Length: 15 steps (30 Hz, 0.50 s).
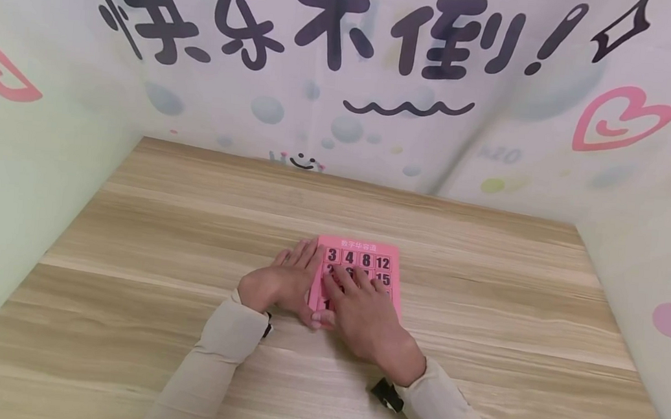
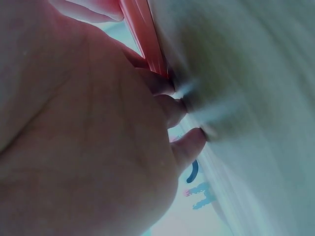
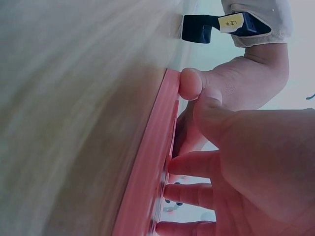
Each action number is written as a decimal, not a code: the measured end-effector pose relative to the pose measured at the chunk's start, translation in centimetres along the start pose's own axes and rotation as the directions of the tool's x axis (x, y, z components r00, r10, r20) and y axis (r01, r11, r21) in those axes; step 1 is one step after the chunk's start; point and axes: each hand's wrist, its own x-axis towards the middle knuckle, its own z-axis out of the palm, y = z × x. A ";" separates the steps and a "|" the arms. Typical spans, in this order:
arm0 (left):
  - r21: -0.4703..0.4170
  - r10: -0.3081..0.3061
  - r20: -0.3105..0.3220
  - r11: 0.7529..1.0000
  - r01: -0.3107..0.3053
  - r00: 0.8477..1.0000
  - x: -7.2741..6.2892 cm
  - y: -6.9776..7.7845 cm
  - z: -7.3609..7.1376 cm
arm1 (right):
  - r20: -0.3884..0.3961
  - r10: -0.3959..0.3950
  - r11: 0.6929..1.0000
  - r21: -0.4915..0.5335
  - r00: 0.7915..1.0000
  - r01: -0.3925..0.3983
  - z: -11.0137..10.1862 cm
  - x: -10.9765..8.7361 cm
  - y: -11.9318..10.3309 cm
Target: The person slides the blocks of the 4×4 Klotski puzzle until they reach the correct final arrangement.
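Note:
A pink number sliding puzzle [image 1: 388,248] lies flat on the wooden table, its top row reading 3, 4, 8, 12. Along its left side lies my left hand [image 1: 289,284], fingers stretched forward and the thumb against the near left corner. Several left fingertips [image 2: 189,147] touch the tabletop beside the pink frame. My right hand [image 1: 367,315] reaches over the board from the near side, its fingers extended and covering many lower tiles. In the right wrist view, right fingertips [image 3: 179,192] rest on the tile face, and the two thumbs meet near the corner.
The wood-grain table [image 1: 194,225] spreads around the puzzle. A white printed backdrop [image 1: 294,129] with large dark characters rises behind its far edge, with pale side walls at left and right. Dark wrist devices [image 1: 387,395] sit at the sleeve cuffs.

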 end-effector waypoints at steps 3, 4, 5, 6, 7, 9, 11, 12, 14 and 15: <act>0.000 -0.003 0.004 1.000 0.003 1.000 -0.1 -0.1 0.0 | 0.007 0.000 1.000 0.001 1.000 0.000 -0.1 0.0 -0.1; -0.001 -0.003 0.006 1.000 0.003 1.000 0.0 -0.1 0.0 | 0.008 -0.002 1.000 -0.001 1.000 0.002 -0.1 0.0 -0.1; -0.003 -0.005 0.008 1.000 0.005 1.000 -0.1 -0.1 0.0 | 0.010 -0.003 1.000 -0.003 1.000 0.003 -0.1 0.0 -0.1; -0.008 -0.006 0.007 1.000 0.006 1.000 -0.1 -0.2 0.0 | 0.007 -0.005 1.000 -0.005 1.000 0.005 -0.2 -0.1 -0.2; -0.012 -0.008 0.008 1.000 0.008 1.000 -0.1 -0.2 0.0 | 0.006 -0.006 1.000 -0.010 1.000 0.006 -0.2 -0.2 -0.2; -0.023 -0.010 0.007 1.000 0.010 1.000 -0.1 -0.2 0.1 | 0.000 -0.009 1.000 -0.020 1.000 0.009 -0.3 -0.3 -0.3; -0.030 -0.011 0.005 0.999 0.011 1.000 -0.1 -0.2 0.1 | -0.006 -0.014 0.999 -0.035 1.000 0.014 -0.4 -0.6 -0.4; -0.031 -0.012 0.004 0.999 0.012 1.000 -0.1 -0.2 0.1 | -0.009 -0.017 0.999 -0.038 1.000 0.016 -0.5 -0.7 -0.5; -0.037 -0.014 0.004 0.999 0.014 1.000 -0.1 -0.1 0.1 | -0.006 -0.025 0.998 -0.050 1.000 0.025 -0.7 -1.1 -0.7; -0.042 -0.013 0.005 0.999 0.013 1.000 -0.1 -0.1 0.1 | -0.005 -0.031 0.998 -0.053 1.000 0.030 -0.8 -1.3 -0.8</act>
